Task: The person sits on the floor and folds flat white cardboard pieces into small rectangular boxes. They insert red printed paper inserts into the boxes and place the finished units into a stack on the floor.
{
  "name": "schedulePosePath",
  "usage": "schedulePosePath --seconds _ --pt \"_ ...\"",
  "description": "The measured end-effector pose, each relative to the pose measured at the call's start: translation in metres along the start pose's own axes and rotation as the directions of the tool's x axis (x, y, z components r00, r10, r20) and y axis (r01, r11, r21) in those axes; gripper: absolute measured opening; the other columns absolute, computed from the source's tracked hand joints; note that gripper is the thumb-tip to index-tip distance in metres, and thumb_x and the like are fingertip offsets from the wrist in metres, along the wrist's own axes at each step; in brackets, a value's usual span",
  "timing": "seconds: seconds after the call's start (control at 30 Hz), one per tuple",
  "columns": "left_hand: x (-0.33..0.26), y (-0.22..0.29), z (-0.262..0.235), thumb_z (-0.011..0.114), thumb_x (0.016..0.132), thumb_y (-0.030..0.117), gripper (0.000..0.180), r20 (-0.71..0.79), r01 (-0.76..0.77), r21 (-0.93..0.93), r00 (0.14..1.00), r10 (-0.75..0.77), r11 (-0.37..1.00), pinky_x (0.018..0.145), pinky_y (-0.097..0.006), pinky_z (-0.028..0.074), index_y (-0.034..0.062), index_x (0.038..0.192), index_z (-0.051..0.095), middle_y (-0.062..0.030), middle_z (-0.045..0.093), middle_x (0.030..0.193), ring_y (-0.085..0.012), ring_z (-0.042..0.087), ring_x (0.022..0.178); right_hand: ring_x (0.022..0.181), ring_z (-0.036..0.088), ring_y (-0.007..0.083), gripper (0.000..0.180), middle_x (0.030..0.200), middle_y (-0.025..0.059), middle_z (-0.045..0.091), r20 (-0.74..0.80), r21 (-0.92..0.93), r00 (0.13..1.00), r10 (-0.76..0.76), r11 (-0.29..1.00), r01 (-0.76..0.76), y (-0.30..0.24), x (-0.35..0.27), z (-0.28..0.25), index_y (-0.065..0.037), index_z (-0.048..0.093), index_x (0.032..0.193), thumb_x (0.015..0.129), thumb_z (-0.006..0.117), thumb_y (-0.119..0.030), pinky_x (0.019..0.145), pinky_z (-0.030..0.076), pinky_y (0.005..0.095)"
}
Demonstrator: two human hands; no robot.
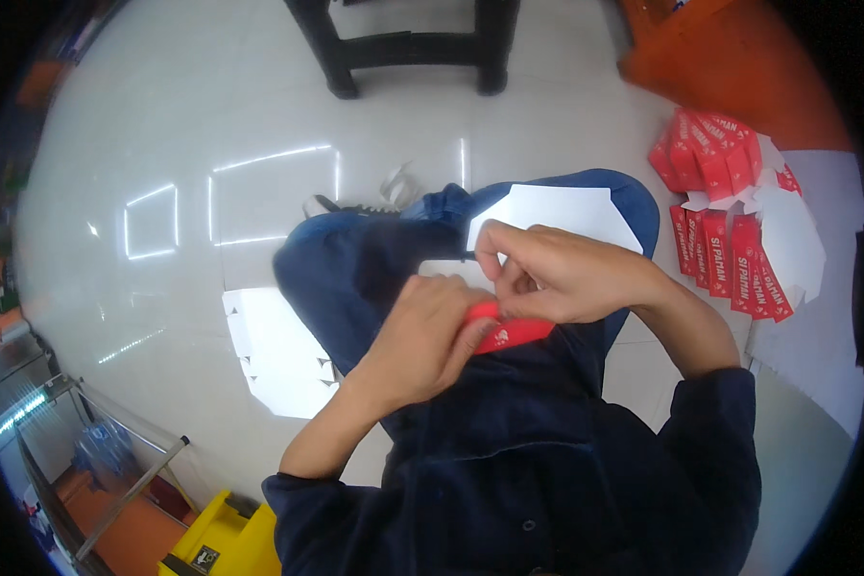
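A red and white cardboard box (516,335), partly folded, rests over my lap between my hands. Its red side faces me, and a wide white panel (562,209) reaches out past my right hand. My left hand (420,338) is closed on the red side, with the thumb along its face and the fingers over its upper edge. Bent inward, the fingers of my right hand (559,276) pinch the box where the red corner meets the white. My fingers hide the corner folds.
Flat white cardboard blanks (274,350) lie on the floor to my left. To the right stand several folded red boxes (720,254), beside a grey-white sheet (816,355). A black stool (413,48) is ahead, an orange object (739,67) far right, and a yellow object (226,538) near left.
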State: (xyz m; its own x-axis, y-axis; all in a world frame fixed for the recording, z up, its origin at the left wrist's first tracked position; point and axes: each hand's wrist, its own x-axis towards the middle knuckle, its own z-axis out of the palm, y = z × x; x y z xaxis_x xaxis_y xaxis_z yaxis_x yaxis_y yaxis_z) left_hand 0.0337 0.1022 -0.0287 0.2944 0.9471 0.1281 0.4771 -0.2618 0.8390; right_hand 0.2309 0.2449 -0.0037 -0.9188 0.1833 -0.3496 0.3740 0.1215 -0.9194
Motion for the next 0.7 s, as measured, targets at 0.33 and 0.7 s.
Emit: schedulePosePath --seconds 0.33,0.7 --pt "0.000 -0.008 -0.014 0.072 0.091 0.004 0.017 -0.069 0.093 -0.096 0.993 -0.100 0.991 0.075 -0.041 0.050 0.0008 0.106 0.064 -0.0169 0.068 0.095 -0.0346 0.063 0.081 0.073 0.067 0.0234 0.032 0.083 0.0153 0.068 0.000 -0.017 0.999 -0.036 0.999 0.036 -0.008 0.000 -0.006 -0.005 0.046 0.109 0.091 0.074 -0.006 0.063 0.051 0.0314" --pt "-0.001 0.006 -0.018 0.060 0.101 0.008 0.014 0.103 0.271 -0.062 0.959 -0.264 0.961 0.084 -0.046 0.047 0.0021 0.112 0.056 -0.0202 0.063 0.102 -0.0408 0.056 0.092 0.076 0.067 0.0313 0.032 0.085 0.0146 0.069 -0.137 -0.240 0.991 -0.007 0.970 -0.026 -0.017 0.005 -0.005 -0.006 0.049 0.105 0.088 0.075 -0.007 0.067 0.050 0.0377"
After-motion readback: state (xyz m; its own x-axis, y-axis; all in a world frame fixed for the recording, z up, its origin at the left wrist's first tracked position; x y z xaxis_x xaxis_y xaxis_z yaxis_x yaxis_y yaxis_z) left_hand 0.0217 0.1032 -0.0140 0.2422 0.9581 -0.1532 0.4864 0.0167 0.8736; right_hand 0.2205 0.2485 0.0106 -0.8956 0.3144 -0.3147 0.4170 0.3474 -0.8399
